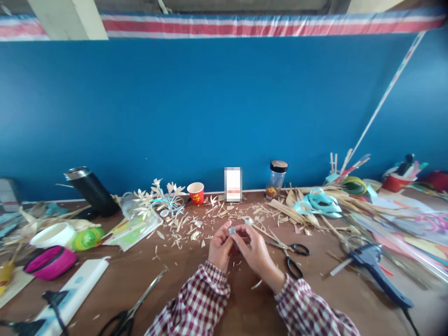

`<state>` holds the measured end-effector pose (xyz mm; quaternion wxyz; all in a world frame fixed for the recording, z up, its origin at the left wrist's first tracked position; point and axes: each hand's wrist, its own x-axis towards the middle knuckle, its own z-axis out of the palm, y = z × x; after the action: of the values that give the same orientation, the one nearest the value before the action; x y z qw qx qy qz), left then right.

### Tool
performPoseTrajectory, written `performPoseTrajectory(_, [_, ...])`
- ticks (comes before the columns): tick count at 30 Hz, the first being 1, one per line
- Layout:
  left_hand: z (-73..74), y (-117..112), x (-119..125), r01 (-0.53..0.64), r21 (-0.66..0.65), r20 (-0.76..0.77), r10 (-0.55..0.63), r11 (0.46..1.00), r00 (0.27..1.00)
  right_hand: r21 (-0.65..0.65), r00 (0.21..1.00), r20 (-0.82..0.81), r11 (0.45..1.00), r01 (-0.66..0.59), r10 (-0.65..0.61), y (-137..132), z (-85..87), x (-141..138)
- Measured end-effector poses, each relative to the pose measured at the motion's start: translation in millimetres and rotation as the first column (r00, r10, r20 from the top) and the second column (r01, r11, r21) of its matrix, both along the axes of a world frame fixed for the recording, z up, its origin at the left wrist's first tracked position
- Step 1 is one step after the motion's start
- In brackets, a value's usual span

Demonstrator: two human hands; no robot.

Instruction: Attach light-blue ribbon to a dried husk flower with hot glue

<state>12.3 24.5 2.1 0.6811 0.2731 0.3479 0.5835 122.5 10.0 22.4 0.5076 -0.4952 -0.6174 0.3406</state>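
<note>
I see left hand (220,248) and right hand (255,249) pinching a small pale piece (232,230) between them | above the surface (175,268), short of its back edge | step, I judge: close two-handed handling | next move: calls for light, steady grip

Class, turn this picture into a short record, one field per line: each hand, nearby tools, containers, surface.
Left hand: fingertips closed on a small pale piece
Right hand: fingertips at the same piece
Tools: black-handled scissors just right of the right hand; second scissors at front left; blue glue gun at right
Containers: red cup and dark-lidded jar near the blue wall; black flask at left
Surface: brown table, strewn with pale scraps
</note>
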Motion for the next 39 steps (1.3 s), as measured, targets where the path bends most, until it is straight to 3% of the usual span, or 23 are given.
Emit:
performPoseTrajectory(8, [-10.5, -2, 1, 0.029, 0.058, -0.153, -0.02, 0.998, 0.988, -0.056, 0.974, -0.225, 0.998, -0.033, 0.019, -3, -13.8, 1])
performPoseTrajectory(15, [-6.1, -4, 0, 0.107, 0.194, -0.281, -0.049, 0.975, 0.958, 0.007, 0.943, -0.325, 0.996, 0.085, -0.078, -2, -7.0, 4])
performPoseTrajectory(20, [-6.2, -4, 1, 0.202, 0.214, -0.39, -0.106, 0.956, 0.915, -0.054, 0.821, -0.562, 0.994, 0.092, -0.107, 4, -3.9, 14])
performPoseTrajectory(25, [0.1, -9, 2, 0.207, 0.226, -0.543, -0.053, 0.952, 0.838, -0.084, 0.668, -0.732, 0.991, 0.109, -0.135, 11, -0.6, 26])
performPoseTrajectory(33, [-0.4, -7, 0, 0.173, 0.189, -0.628, -0.017, 0.967, 0.778, -0.13, 0.457, -0.865, 0.973, 0.19, -0.205, 23, 3.0, 49])
performPoseTrajectory(39, [4.4, -4, -4, 0.087, 0.248, -0.615, 0.087, 0.965, 0.784, -0.16, 0.403, -0.88, 0.956, 0.244, -0.25, 27, 1.3, 61])
